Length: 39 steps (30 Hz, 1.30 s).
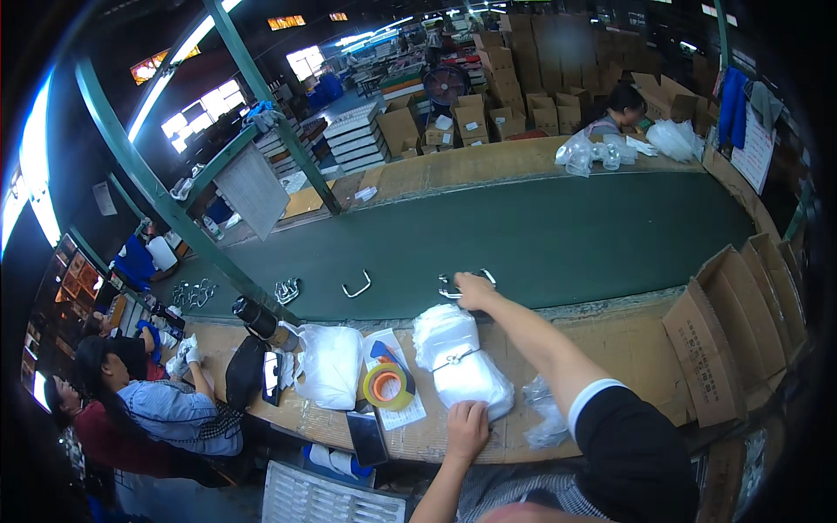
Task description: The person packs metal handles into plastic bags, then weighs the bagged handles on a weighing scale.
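Reaching out over the green conveyor belt, my right hand [472,290] has its fingers closed on shiny U-shaped metal handles [449,286], partly hidden under it. My left hand [468,429] is on the worktable, fingers curled on the near end of a bundle of white plastic bags [466,370] with a dark tie around its middle. Further left on the belt lie a single U-shaped handle [357,286] and a small cluster of handles [286,290]. More metal pieces [193,294] lie at the belt's far left.
Left of the bundle are tape rolls [389,386] on a paper sheet, a phone [367,438], a white bag [331,366] and a dark flask [253,314]. Clear plastic [545,410] and open cartons [706,357] stand right. A green post [166,192] rises left; co-workers sit left and across.
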Each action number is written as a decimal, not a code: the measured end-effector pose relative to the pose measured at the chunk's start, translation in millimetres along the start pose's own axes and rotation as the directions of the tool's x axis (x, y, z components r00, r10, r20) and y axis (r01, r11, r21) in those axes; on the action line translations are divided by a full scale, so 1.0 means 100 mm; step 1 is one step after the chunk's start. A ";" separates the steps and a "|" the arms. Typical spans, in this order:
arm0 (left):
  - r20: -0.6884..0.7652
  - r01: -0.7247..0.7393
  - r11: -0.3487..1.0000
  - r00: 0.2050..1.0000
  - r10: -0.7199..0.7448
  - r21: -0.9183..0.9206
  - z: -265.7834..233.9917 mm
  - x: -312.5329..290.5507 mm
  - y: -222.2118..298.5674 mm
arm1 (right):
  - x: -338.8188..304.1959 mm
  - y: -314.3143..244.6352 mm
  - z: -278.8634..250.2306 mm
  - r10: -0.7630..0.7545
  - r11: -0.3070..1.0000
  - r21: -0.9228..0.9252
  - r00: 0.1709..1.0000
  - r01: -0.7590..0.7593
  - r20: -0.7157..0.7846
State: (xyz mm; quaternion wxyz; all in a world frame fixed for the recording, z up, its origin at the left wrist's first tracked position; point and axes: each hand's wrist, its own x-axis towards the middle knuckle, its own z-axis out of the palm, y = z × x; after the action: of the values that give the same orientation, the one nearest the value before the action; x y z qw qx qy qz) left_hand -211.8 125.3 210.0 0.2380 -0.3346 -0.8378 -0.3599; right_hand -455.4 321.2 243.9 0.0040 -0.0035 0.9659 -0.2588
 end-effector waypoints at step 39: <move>0.147 0.408 0.750 0.908 -0.392 -0.520 -0.41 0.67 1.29 | -3.22 -0.14 -0.81 -0.017 0.581 0.693 0.857 0.427 -0.514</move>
State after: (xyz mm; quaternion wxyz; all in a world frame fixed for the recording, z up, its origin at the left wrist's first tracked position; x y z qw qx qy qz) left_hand -155.6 186.4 335.6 0.0397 -0.2062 -0.7572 -0.6185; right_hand -134.4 351.9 322.7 -0.2541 -0.0658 0.7156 -0.6473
